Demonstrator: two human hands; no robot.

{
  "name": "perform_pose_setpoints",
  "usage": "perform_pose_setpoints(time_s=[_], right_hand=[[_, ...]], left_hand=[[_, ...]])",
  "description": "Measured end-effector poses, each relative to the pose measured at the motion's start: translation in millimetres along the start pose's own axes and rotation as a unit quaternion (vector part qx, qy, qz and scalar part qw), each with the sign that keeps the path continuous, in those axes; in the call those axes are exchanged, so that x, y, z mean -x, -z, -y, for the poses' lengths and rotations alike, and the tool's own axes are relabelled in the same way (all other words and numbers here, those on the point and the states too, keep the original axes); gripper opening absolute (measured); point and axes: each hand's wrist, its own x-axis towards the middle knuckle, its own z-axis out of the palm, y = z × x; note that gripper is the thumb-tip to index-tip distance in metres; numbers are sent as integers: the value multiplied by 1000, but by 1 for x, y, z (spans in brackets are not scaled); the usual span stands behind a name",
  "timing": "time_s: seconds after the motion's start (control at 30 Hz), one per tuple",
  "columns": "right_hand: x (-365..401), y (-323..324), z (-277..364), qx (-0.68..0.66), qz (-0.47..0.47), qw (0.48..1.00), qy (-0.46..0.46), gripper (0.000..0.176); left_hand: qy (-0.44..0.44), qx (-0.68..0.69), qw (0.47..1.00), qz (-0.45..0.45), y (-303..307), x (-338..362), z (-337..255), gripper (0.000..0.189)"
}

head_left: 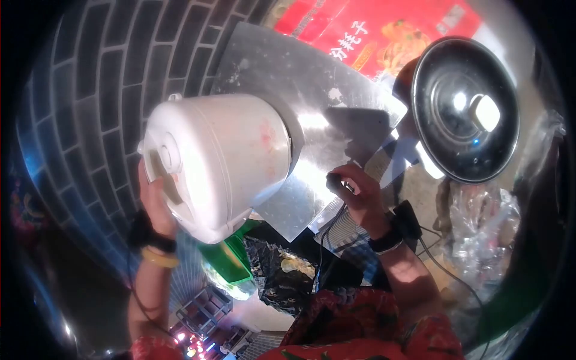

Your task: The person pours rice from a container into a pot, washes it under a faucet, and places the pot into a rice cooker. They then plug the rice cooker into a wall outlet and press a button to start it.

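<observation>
A large white plastic jug (240, 150) with a round cap (170, 157) on its top is tipped toward the left, beside the metal table. My left hand (157, 201) is closed around the handle at its top; part of the fingers is hidden behind the handle. To the right, my right hand (360, 198) is closed in a pinch on a small black object (334, 181) whose kind I cannot make out. It is in front of the shiny metal tabletop (264, 66), apart from the jug. Dark bands with cables sit on both wrists.
A dark round pot lid (444, 114) with a pale knob stands at the right. Behind the tabletop is a red printed sign (384, 36). A grey brick wall (114, 78) rises at left. Below are a green container (231, 258), a black plastic bag (279, 273) and clear plastic (486, 228).
</observation>
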Motion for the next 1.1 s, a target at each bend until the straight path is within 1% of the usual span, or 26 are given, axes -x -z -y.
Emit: perform_pose_setpoints(time_s=[0.17,0.23,0.27,0.3,0.33,0.37,0.43,0.47,0.53,0.57,0.6,0.63,0.67,0.7,0.73,0.77,0.83,0.87,0.93,0.97,1.0,1.03,1.07,1.1], right_hand=[[0,-4,-12,-28,-22,999,-2,23],[0,-5,-16,3,-59,998,-1,23],[1,-3,-15,1,-62,998,-1,23],[0,-2,-9,100,-78,991,37,23],[-1,0,-4,198,-95,973,72,24],[-4,1,1,196,-99,973,70,24],[-11,2,6,244,-147,950,129,22],[-14,2,3,243,-151,950,126,22],[-20,3,-3,197,-127,967,98,20],[-24,9,-3,196,-130,967,96,20],[-26,17,-3,82,-22,994,-63,22],[-27,22,-2,-38,86,971,-219,27],[-25,22,-1,-38,85,971,-219,27],[-23,21,0,-196,102,942,-251,32],[-23,21,1,-348,117,888,-276,36],[-22,21,1,-349,116,888,-276,36],[-21,23,0,-401,174,841,-318,34],[-20,21,-1,-403,173,840,-318,34],[-21,16,1,-263,107,923,-261,25],[-23,16,4,-265,106,922,-262,25],[-27,17,14,8,78,988,-133,20],[-31,17,17,281,42,959,6,15],[-36,13,13,280,39,959,1,15],[-44,6,5,371,6,923,99,12]], left_hand=[[-7,-29,1000,2,1,1,-1,53],[-4,-27,1000,-2,-3,2,-3,52],[-6,-16,1000,5,-4,2,-4,52],[-7,-4,1000,13,-5,2,-4,52],[-7,-6,1000,17,-5,1,-3,52],[-3,-3,1000,11,-3,0,-1,52],[2,-1,1000,9,-3,0,1,53],[-2,-4,1000,14,-3,1,0,53],[-5,-9,1000,23,-2,1,1,53],[-12,-15,999,29,1,0,4,52],[-19,-21,999,35,3,0,6,51],[-19,-21,999,38,4,-1,7,51],[-14,-12,999,33,5,-2,9,52],[-9,-2,1000,28,6,-2,10,52],[-9,-2,1000,28,6,-2,10,52],[-7,4,1000,28,6,-2,9,52],[-4,6,1000,30,5,-1,7,51],[-12,-21,1000,18,2,0,6,52],[-21,-49,999,6,1,0,4,53],[-23,-60,998,8,1,0,4,52],[-24,-70,997,11,0,0,4,52],[-23,-71,997,15,1,-1,6,52],[-31,-82,996,22,2,0,8,52],[-40,-93,994,30,3,0,9,51]])
